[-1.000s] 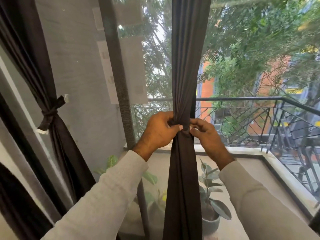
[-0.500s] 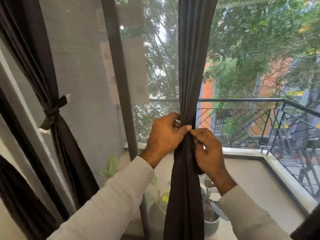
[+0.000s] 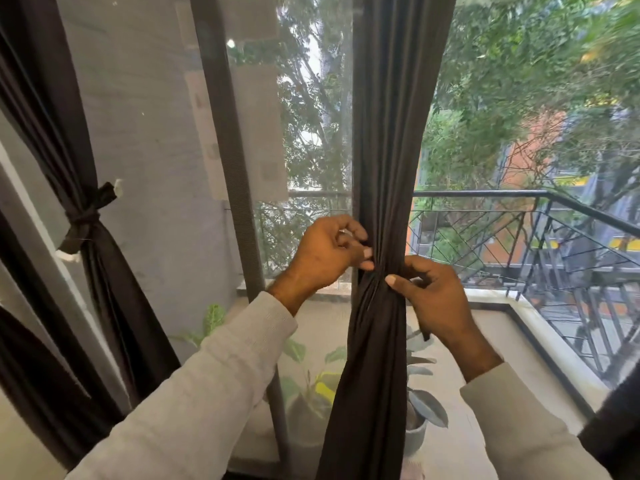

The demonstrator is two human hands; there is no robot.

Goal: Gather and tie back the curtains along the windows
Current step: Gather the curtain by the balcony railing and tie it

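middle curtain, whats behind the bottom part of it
Behind the middle curtain, potted plants show either side on the balcony floor. Their middle parts and pots are mostly covered.

Balcony floor (image 3: 460, 368) outside had a couple potted plants (image 3: 420, 415) sitting on it, right by the glass.

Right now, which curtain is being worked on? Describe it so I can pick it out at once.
Find the black balcony railing outside the glass. The middle curtain hangs straight down in front of it, and the left hand and right hand pinch it into a narrow waist. Unlike the left curtain, knotted with a tie band, it shows no finished knot.
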